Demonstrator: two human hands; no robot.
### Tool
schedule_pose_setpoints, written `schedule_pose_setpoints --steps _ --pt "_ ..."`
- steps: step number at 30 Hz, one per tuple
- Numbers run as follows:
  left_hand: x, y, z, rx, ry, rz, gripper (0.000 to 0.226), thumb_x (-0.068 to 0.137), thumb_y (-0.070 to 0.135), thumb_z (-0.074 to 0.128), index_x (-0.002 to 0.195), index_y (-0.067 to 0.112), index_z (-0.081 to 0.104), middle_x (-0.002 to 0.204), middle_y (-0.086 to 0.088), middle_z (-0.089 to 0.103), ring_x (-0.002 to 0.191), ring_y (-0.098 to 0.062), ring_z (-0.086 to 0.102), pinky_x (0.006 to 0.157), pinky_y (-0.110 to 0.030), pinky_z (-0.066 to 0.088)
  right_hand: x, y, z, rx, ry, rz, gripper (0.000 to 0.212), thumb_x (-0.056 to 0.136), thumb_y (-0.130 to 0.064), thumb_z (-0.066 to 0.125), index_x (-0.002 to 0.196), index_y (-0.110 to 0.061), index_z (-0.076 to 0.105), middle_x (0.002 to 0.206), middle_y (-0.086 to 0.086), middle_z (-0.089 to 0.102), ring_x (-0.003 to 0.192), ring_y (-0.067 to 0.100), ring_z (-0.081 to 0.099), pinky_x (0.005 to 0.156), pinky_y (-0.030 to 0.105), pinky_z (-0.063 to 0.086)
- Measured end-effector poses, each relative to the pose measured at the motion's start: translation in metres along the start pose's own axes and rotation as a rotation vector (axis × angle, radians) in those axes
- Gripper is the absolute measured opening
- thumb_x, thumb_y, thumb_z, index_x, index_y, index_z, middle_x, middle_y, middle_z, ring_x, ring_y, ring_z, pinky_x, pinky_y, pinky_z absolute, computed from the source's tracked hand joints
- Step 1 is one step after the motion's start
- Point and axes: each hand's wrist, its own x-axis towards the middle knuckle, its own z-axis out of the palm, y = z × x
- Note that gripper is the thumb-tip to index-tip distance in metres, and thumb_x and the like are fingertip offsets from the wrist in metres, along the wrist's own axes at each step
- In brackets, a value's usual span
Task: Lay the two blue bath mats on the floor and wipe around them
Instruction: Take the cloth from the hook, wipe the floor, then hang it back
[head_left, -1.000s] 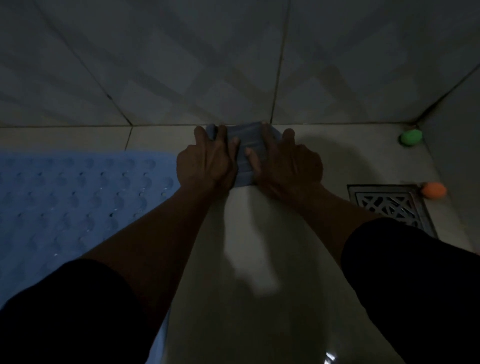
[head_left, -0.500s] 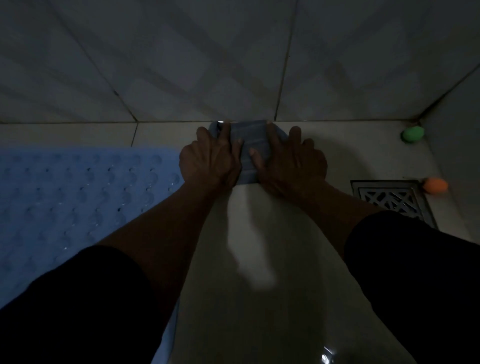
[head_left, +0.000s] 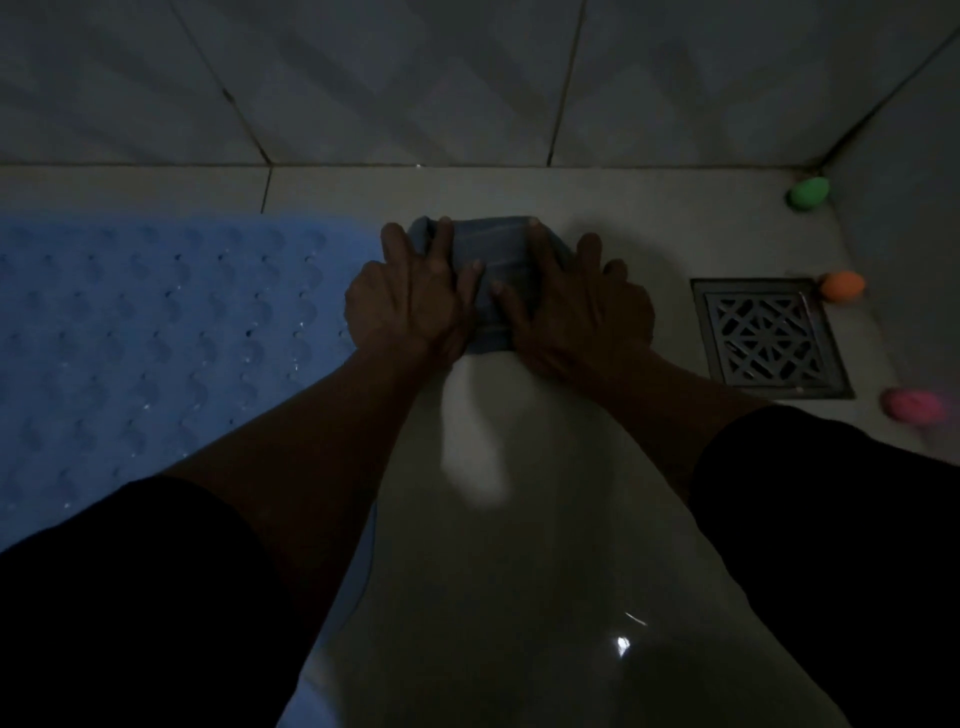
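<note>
1. Dim bathroom corner, head view looking down at a pale tiled floor (head_left: 519, 571) that meets a tiled wall (head_left: 415, 78).
2. Folded blue-grey cloth (head_left: 493, 260) lies on the floor just short of the wall, right beside the mat's right edge.
3. Left hand (head_left: 410, 306) presses flat on the cloth's left side, fingers (head_left: 441, 244) straight and spread, not curled round it.
4. Right hand (head_left: 582, 312) presses flat on the cloth's right side, fingers likewise extended and open.
5. One blue bath mat (head_left: 156, 338) with raised bumps lies flat on the floor at left; only one mat shows.
6. Square metal floor drain (head_left: 769, 338) at right; nothing visible in its grate.
7. Green ball (head_left: 808, 193) in the corner, orange ball (head_left: 842, 286) just beside the drain, pink ball (head_left: 914, 406) nearer, blurred.
8. Dark sleeves (head_left: 130, 597) cover both upper arms.
</note>
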Motion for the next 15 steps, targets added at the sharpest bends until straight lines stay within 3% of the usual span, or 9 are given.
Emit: schedule_pose_setpoints --steps 4,8,10,15 --pt "-0.029 0.005 -0.005 -0.075 -0.013 -0.053 0.071 0.097 0.064 0.029 0.153 0.023 0.020 0.142 -0.020 0.035 0.102 -0.043 0.056 0.070 -0.041 0.037 -0.028 -0.001 -0.001 -0.017 -0.030 0.022 0.078 0.090 -0.074 0.021 0.154 -0.035 0.002 0.146 0.015 0.028 0.114 0.040 0.044 0.078 0.043 0.034" --pt "-0.064 0.006 -0.009 -0.121 -0.026 -0.055 0.069 0.099 0.062 0.028 0.155 0.024 0.018 0.143 -0.020 0.035 0.105 -0.043 0.056 0.078 -0.044 0.042 -0.059 -0.002 0.000 -0.004 -0.038 0.006 0.077 0.090 -0.074 0.022 0.154 -0.037 -0.001 0.149 0.016 0.027 0.118 0.042 0.044 0.087 0.046 0.039" --pt "-0.084 0.006 -0.015 -0.113 -0.049 -0.055 0.068 0.099 0.061 0.028 0.156 0.024 0.019 0.147 -0.018 0.033 0.105 -0.042 0.056 0.082 -0.045 0.043 -0.075 -0.004 -0.005 -0.028 -0.072 0.025 0.077 0.091 -0.073 0.023 0.154 -0.036 0.000 0.146 0.017 0.030 0.115 0.042 0.046 0.083 0.044 0.039" --pt "-0.115 0.004 -0.015 -0.081 -0.064 -0.057 0.071 0.097 0.064 0.028 0.156 0.025 0.018 0.140 -0.019 0.039 0.099 -0.039 0.058 0.068 -0.039 0.032 -0.107 -0.005 0.004 -0.006 -0.022 0.022 0.078 0.090 -0.074 0.023 0.154 -0.035 0.003 0.142 0.017 0.033 0.114 0.041 0.045 0.086 0.048 0.042"
